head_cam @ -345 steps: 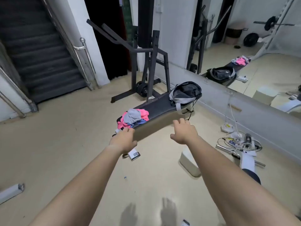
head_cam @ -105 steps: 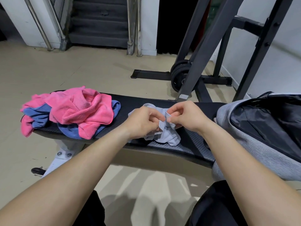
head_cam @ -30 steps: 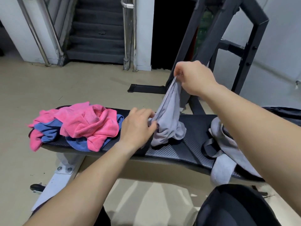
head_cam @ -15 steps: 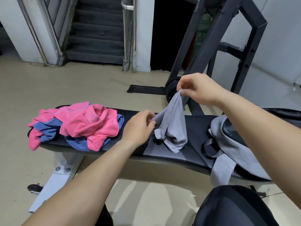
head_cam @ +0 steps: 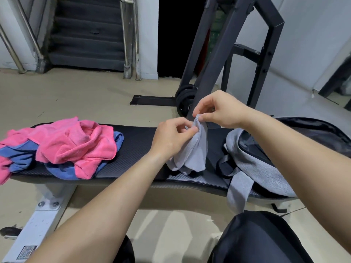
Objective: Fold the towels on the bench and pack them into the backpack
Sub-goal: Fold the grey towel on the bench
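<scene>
Beige floor (head_cam: 79, 95) fills the middle of the frame. At upper left, dark grey stairs (head_cam: 85, 35) rise beside 2 steel posts (head_cam: 126, 35). A black doorway (head_cam: 176, 35) sits top centre. A dark steel rack (head_cam: 218, 44) with weight plates (head_cam: 185, 99) stands before the pale wall (head_cam: 313, 35) at upper right.

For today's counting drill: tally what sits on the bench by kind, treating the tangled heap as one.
grey towel: 1
pink-and-blue towel heap: 1
backpack: 1
Total: 3
</scene>
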`<action>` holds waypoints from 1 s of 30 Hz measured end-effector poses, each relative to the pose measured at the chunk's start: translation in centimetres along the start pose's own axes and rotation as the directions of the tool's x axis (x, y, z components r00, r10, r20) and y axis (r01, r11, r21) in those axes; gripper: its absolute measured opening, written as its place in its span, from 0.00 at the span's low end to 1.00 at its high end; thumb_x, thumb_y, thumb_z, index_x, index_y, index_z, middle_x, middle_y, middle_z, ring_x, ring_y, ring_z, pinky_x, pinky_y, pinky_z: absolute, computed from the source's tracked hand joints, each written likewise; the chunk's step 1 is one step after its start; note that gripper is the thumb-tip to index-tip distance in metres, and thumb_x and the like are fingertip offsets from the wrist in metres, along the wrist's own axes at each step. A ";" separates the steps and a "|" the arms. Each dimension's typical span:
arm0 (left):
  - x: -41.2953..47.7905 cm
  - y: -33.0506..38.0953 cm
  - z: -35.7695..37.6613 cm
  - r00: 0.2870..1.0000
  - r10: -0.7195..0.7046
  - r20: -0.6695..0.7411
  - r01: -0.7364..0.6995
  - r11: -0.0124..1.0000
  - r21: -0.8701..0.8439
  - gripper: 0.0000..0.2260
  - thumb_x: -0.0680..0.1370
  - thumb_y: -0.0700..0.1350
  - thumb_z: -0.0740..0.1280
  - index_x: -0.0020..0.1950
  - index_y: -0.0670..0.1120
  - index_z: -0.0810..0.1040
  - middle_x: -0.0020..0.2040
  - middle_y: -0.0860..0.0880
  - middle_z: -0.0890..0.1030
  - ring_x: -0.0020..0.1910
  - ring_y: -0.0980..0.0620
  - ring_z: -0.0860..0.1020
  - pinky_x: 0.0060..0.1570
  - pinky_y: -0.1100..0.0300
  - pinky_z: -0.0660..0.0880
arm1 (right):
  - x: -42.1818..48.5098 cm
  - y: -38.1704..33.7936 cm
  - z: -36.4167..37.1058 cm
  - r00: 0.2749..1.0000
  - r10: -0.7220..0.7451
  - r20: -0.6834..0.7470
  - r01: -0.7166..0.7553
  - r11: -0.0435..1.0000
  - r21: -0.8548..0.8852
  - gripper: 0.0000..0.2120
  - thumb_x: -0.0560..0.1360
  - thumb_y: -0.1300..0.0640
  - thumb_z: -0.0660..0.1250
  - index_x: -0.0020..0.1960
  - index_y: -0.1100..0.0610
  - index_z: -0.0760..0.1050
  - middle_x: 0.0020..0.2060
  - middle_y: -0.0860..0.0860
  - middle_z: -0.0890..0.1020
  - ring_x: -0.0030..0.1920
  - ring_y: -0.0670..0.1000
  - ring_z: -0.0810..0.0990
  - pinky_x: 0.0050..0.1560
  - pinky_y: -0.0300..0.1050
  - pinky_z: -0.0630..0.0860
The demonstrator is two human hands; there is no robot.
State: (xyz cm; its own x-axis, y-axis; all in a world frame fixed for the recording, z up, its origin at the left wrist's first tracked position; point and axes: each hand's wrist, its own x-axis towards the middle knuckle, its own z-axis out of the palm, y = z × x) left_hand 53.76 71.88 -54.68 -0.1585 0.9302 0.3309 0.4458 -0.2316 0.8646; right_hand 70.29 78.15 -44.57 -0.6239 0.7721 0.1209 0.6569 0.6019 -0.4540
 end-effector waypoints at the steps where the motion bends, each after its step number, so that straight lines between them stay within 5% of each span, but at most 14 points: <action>1: 0.0 -0.1 0.1 1.000 0.015 0.002 -0.015 0.999 0.037 0.04 0.75 0.55 0.73 0.39 0.60 0.82 0.34 0.55 0.81 0.35 0.57 0.78 0.40 0.53 0.78 | -0.1 0.2 0.1 1.000 0.006 -0.002 -0.006 1.000 -0.015 0.03 0.76 0.58 0.74 0.47 0.50 0.85 0.40 0.44 0.86 0.44 0.42 0.84 0.55 0.48 0.81; 6: -0.2 0.0 -0.4 0.995 0.100 -0.013 -0.093 0.960 0.264 0.04 0.78 0.57 0.67 0.45 0.61 0.80 0.39 0.62 0.82 0.41 0.61 0.79 0.43 0.54 0.78 | -0.4 0.6 0.6 0.999 0.027 -0.034 -0.028 0.999 -0.035 0.04 0.76 0.58 0.73 0.47 0.50 0.85 0.41 0.44 0.86 0.45 0.42 0.83 0.53 0.44 0.80; 10: -0.1 0.0 -0.6 0.997 0.080 0.012 -0.081 0.983 0.164 0.03 0.74 0.54 0.71 0.45 0.56 0.80 0.36 0.57 0.81 0.36 0.61 0.78 0.40 0.57 0.77 | -0.2 0.0 1.0 0.999 0.021 -0.043 -0.021 1.000 0.020 0.05 0.75 0.57 0.73 0.44 0.49 0.85 0.38 0.44 0.86 0.41 0.42 0.83 0.47 0.41 0.80; 19: -0.2 -1.3 -2.1 0.997 0.080 0.011 -0.080 0.957 0.280 0.06 0.76 0.49 0.66 0.49 0.57 0.82 0.40 0.59 0.83 0.40 0.59 0.81 0.44 0.52 0.79 | 0.4 -0.8 1.7 0.999 -0.019 -0.045 0.017 0.999 -0.040 0.04 0.76 0.57 0.73 0.45 0.48 0.84 0.38 0.43 0.85 0.41 0.39 0.82 0.47 0.39 0.80; 25: 0.5 -4.0 -4.3 0.995 -0.090 -0.052 0.102 0.945 0.310 0.08 0.69 0.42 0.69 0.37 0.55 0.75 0.33 0.55 0.79 0.35 0.54 0.77 0.40 0.54 0.76 | 1.4 -1.5 1.4 0.991 -0.071 -0.114 0.065 0.996 -0.057 0.05 0.77 0.60 0.70 0.45 0.51 0.82 0.38 0.42 0.83 0.42 0.42 0.81 0.48 0.42 0.79; 30: 1.1 -5.9 -6.9 0.979 -0.126 -0.158 0.173 0.926 0.335 0.08 0.71 0.38 0.65 0.38 0.51 0.75 0.33 0.54 0.78 0.38 0.48 0.76 0.37 0.57 0.70 | 2.6 -2.3 0.2 0.983 -0.101 -0.151 0.078 0.985 -0.151 0.05 0.78 0.58 0.70 0.45 0.50 0.80 0.39 0.41 0.80 0.41 0.41 0.77 0.46 0.41 0.73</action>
State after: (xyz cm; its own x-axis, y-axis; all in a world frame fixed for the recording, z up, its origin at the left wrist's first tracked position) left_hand 44.89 72.34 -56.85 -0.3509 0.8950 0.2753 0.6809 0.0420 0.7311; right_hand 67.06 78.70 -43.42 -0.6161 0.7289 0.2984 0.6624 0.6845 -0.3044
